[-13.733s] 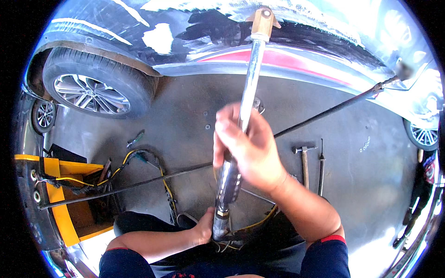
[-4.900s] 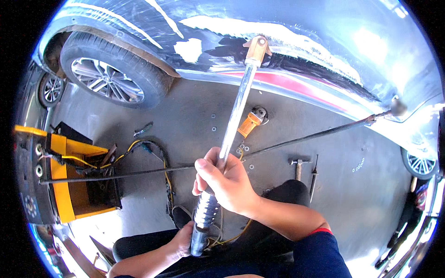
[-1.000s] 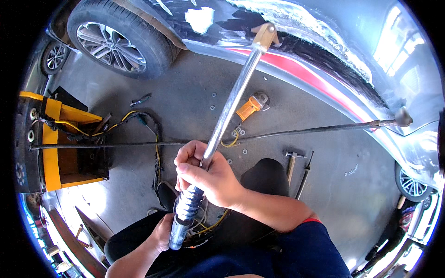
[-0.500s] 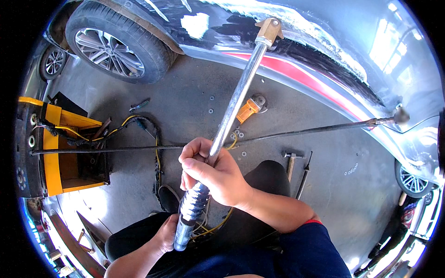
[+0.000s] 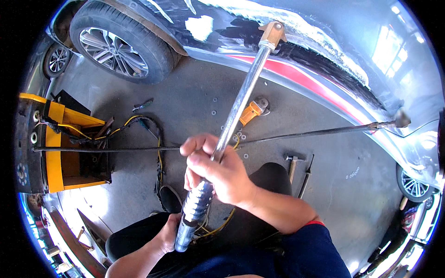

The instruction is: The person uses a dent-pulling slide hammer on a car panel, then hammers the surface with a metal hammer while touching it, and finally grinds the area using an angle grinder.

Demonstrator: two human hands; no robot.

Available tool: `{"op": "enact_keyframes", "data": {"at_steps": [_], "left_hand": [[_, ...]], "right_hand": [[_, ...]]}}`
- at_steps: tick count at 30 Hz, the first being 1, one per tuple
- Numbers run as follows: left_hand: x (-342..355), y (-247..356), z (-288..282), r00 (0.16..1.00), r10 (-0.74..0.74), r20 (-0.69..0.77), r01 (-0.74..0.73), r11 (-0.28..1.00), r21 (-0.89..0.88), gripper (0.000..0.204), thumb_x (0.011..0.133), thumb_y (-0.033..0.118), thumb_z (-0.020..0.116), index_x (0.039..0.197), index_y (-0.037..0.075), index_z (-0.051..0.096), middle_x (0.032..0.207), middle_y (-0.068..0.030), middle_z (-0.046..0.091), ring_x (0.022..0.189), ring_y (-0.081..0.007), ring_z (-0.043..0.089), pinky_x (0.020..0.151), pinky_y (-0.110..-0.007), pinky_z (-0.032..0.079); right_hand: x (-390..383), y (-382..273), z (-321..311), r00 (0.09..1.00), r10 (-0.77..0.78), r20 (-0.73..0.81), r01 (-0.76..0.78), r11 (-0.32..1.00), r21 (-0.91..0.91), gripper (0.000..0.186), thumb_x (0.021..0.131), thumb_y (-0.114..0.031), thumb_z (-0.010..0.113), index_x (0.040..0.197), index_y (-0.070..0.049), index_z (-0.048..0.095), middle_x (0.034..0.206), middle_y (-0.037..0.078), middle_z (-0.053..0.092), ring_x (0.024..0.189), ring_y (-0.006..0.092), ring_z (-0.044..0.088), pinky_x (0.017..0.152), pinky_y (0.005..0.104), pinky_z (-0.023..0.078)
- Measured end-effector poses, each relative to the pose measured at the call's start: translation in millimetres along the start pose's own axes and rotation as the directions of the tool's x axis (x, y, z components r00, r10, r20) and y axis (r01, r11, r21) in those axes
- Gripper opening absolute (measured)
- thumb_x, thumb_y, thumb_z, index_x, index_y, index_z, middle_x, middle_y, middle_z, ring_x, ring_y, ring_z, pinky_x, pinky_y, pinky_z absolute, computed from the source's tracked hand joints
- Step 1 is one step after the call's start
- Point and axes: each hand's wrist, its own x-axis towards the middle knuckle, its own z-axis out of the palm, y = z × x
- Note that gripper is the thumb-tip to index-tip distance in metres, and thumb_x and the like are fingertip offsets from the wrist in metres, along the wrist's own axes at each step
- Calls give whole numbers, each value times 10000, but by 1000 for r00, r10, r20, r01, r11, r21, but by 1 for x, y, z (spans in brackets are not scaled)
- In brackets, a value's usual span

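A dent puller point(image 5: 246, 92) slants up and away from my lap: a long chrome rod with a brass-coloured claw head and a dark ribbed grip. The claw head point(image 5: 272, 34) overlaps the car's scraped side panel point(image 5: 320, 48); whether it touches I cannot tell. My right hand point(image 5: 228, 178) is closed around the lower rod just above the ribbed grip, thumb laid across it and one finger lifted a little. Lower down, my left hand point(image 5: 169, 234) holds the dark end of the handle, its fingers partly hidden behind it.
A black cable point(image 5: 306, 134) crosses from a yellow and black machine point(image 5: 56, 148) to a clamp point(image 5: 401, 119) on the panel. An orange grinder point(image 5: 251, 113), a hammer point(image 5: 293, 167), a dark rod tool point(image 5: 305, 181) and several washers lie on the floor. A car wheel point(image 5: 116, 51) stands at upper left.
The whole scene shifts slightly to the right in view. The upper fingers of my right hand have moved a little on the rod. My left hand keeps its hold.
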Motion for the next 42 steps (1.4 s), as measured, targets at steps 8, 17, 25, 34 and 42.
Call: {"op": "enact_keyframes", "data": {"at_steps": [8, 17, 25, 34, 42], "left_hand": [[-6, -8, -10, 984, 104, -147, -79, 982, 169, 425, 1078, 296, 361, 1193, 0, 645, 953, -103, 703, 837, -224, 700, 725, -356, 585], [11, -24, -37, 997, 11, -74, -15, 999, -45, 369, 1076, 225, 435, 1322, -35, 522, 1128, -167, 677, 957, -256, 708, 885, -383, 605], [6, -8, -9, 991, 115, -67, -112, 993, 41, 366, 1051, 234, 399, 1175, -5, 647, 956, -121, 718, 821, -198, 712, 738, -349, 596], [6, -2, -1, 992, 123, -38, -120, 990, 79, 335, 1030, 257, 455, 1129, 18, 668, 919, -82, 705, 780, -161, 674, 686, -298, 548], [10, -7, -4, 990, 141, -18, -139, 986, 91, 371, 1037, 296, 452, 1137, 17, 676, 925, -71, 711, 790, -152, 675, 701, -296, 549]], "right_hand": [[60, -74, -25, 976, -213, 37, 210, 975, 69, 390, 1034, -322, 499, 1307, -50, 558, 675, 51, 570, 635, 219, 625, 657, 415, 551], [-26, 56, 18, 988, 140, 72, -146, 986, 81, 116, 992, -23, 611, 1103, -5, 582, 816, 36, 606, 736, 116, 631, 742, 334, 562], [6, 15, 1, 995, 72, 69, -70, 997, -26, 113, 1015, -112, 603, 1083, -24, 583, 804, 29, 608, 742, 122, 646, 747, 326, 551], [9, 9, -1, 996, 44, 79, -42, 999, -20, 115, 1025, -127, 603, 1081, -26, 596, 797, 31, 616, 733, 119, 651, 746, 327, 567], [8, 7, -2, 996, 49, 79, -47, 999, -26, 108, 1024, -117, 600, 1075, -21, 596, 803, 29, 612, 731, 118, 651, 741, 327, 566]]}}
